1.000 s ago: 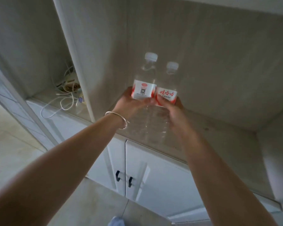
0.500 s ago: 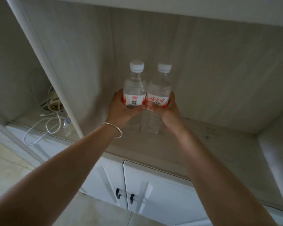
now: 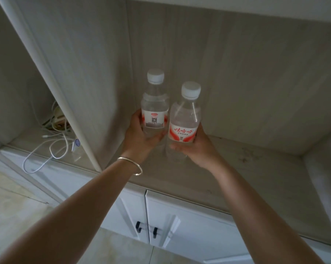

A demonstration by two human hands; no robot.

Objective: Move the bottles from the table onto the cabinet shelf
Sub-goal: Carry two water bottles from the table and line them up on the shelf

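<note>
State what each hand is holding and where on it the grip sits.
The left hand grips the left bottle around its body at and below the label. The right hand grips the right bottle around its lower body, beneath the red label.

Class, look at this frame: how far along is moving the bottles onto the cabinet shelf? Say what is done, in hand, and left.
Done: no bottle stands free on the shelf in view. In hand: the left hand grips one capped bottle, the right hand grips the other bottle, both upright over the shelf. Left: set both down and let go. The table is out of view.
</note>
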